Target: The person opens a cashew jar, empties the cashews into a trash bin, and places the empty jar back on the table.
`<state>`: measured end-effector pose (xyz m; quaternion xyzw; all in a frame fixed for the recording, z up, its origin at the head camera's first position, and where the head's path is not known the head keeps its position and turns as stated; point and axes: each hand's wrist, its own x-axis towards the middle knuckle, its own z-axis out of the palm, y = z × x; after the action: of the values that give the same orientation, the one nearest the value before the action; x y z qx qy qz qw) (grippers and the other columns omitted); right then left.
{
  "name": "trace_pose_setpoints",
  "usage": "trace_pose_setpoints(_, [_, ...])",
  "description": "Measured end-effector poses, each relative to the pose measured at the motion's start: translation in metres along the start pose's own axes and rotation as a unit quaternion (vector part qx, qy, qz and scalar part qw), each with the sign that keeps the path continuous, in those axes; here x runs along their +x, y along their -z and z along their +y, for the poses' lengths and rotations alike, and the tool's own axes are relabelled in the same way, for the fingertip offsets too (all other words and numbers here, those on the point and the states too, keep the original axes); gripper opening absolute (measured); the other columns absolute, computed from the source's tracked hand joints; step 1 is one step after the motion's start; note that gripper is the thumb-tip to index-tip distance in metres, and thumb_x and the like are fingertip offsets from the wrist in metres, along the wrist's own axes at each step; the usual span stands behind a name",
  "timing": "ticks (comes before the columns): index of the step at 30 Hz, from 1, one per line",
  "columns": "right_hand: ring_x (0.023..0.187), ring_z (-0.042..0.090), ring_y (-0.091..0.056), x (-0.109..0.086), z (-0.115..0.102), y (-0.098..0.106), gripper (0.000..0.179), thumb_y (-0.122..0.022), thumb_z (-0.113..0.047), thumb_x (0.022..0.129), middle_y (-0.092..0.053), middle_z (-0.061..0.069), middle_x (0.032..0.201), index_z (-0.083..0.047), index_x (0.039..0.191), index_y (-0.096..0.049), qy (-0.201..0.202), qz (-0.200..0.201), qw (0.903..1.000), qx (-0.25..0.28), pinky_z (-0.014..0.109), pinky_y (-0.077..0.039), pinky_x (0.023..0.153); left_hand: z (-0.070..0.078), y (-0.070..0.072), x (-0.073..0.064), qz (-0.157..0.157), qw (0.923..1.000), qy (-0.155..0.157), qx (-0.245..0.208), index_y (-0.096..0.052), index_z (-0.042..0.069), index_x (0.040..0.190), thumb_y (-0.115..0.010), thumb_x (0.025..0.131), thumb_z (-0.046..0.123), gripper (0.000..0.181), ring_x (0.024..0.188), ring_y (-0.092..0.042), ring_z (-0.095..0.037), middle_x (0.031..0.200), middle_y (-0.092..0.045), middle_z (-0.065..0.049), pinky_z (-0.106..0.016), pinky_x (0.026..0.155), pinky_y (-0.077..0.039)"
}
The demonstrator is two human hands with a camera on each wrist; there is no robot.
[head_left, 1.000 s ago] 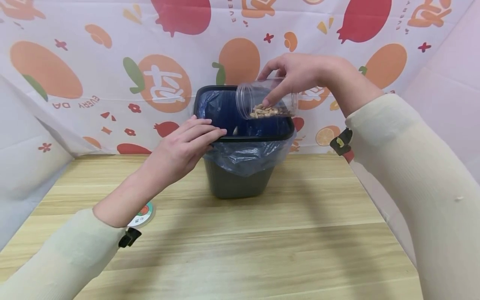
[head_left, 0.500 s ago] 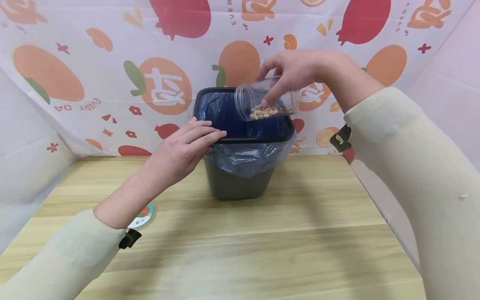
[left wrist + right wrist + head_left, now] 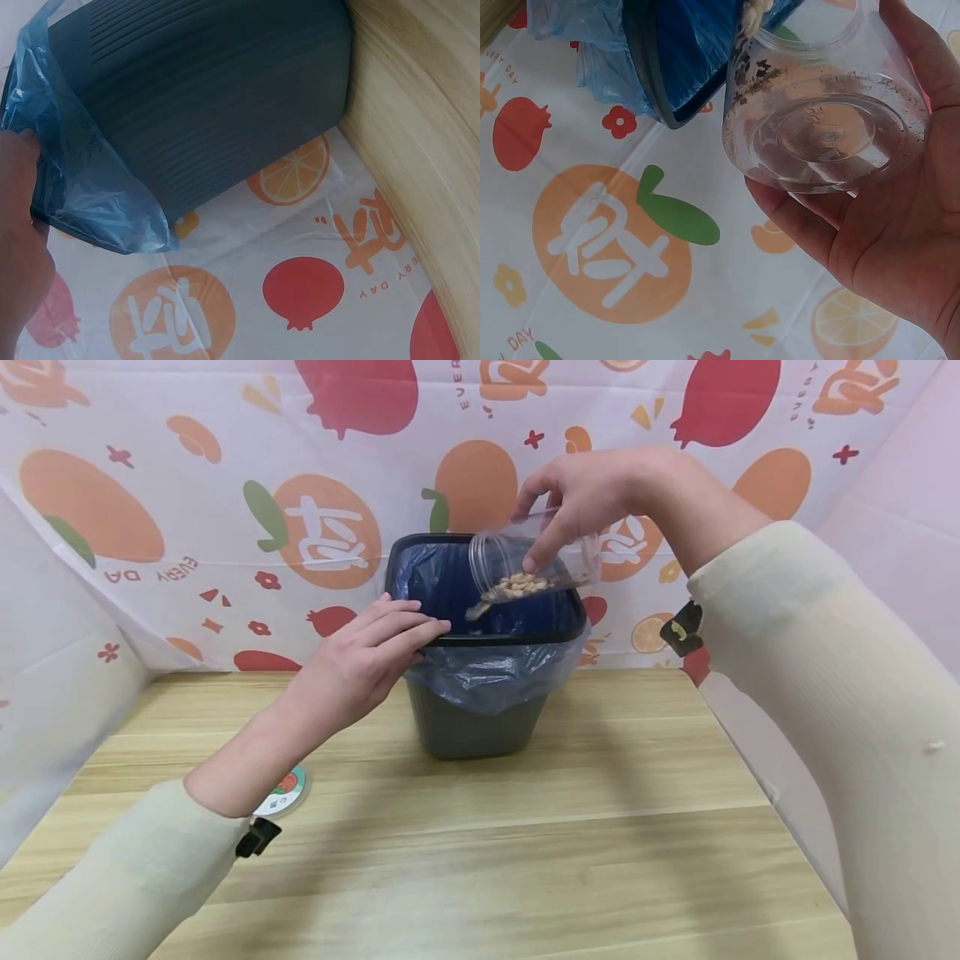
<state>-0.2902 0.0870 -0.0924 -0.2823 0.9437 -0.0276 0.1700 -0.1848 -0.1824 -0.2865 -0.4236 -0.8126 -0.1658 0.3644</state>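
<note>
My right hand (image 3: 581,506) grips a clear plastic jar (image 3: 498,552) over the trash can (image 3: 480,727). The jar's mouth tips down to the left, and pale, nut-like pieces (image 3: 517,585) spill from it toward the inside of the can. Dark crumbs cling to the jar's wall, as the right wrist view shows. My left hand (image 3: 367,652) holds the can's near left rim, fingers over the edge and thumb outside. A translucent blue bag (image 3: 97,180) lines the can and folds down over its rim. The bottom of the can's inside is hidden.
A round lid (image 3: 285,793) with a printed label lies on the wooden table (image 3: 487,860), partly behind my left forearm. Fruit-printed cloth (image 3: 322,531) hangs right behind the can, and pale cloth walls the sides.
My right wrist has risen slightly, tilting the jar further mouth-down. Some of the pale pieces now slide out over its lip into the can. The left hand has stayed on the rim.
</note>
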Motion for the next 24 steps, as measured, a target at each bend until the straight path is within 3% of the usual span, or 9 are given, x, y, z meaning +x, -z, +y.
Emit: trace_pose_setpoints(24, [0.125, 0.031, -0.049, -0.003, -0.011, 0.006, 0.088, -0.080, -0.057, 0.076, -0.052, 0.010, 0.138, -0.023, 0.148, -0.043, -0.002, -0.005, 0.9995, -0.030, 0.051, -0.048, 0.103, 0.001, 0.000, -0.001, 0.000, 0.9998, -0.007, 0.016, -0.062, 0.012, 0.136, -0.069, 0.089, -0.005, 0.051, 0.127, -0.055, -0.029, 0.128, -0.064, -0.012, -0.052, 0.114, -0.037])
